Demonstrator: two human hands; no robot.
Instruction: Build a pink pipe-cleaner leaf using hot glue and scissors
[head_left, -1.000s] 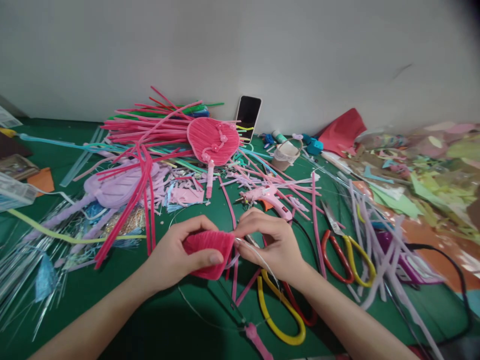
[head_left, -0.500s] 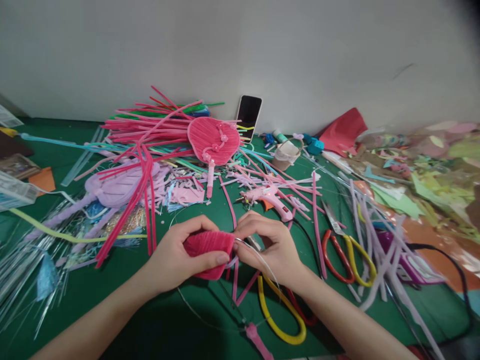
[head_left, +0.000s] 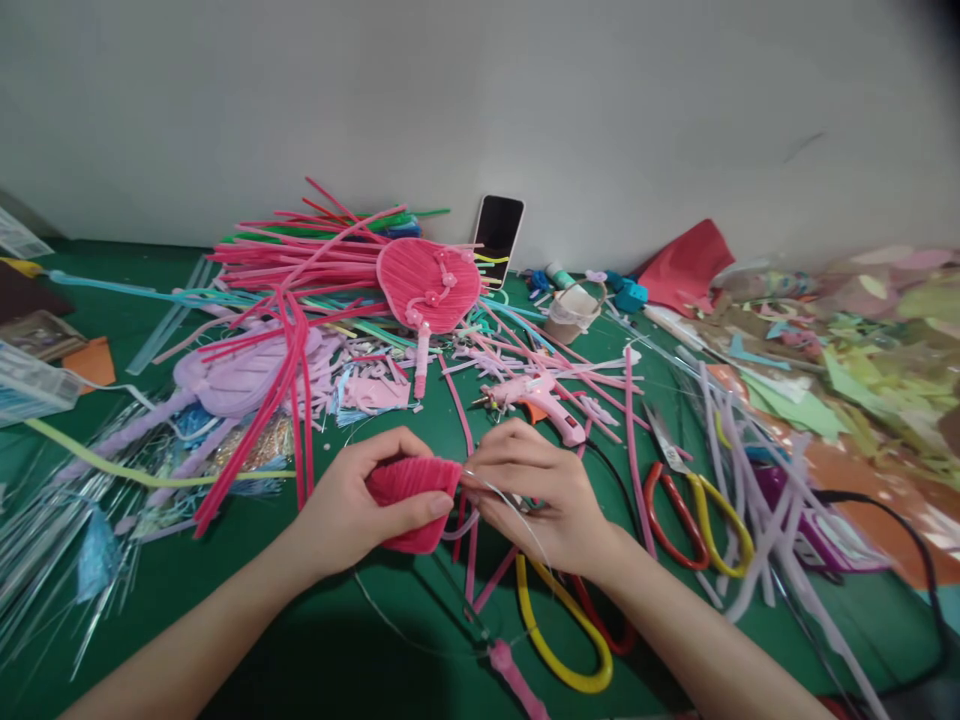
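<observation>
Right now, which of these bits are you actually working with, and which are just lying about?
In hand: pink ribbed piece, held by left hand, pinched at its edge by right hand; thin wire beside it.
Lying about: glue gun, scissors, phone, finished pink fan, loose pipe cleaners.

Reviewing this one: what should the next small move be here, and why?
Probably draw the thin wire snug: the right hand pinches it at the edge of the pink pipe-cleaner piece that the left hand grips, and slack loops below.

Glue gun [head_left: 536, 397] behind hands, scissors [head_left: 694, 500] right.
</observation>
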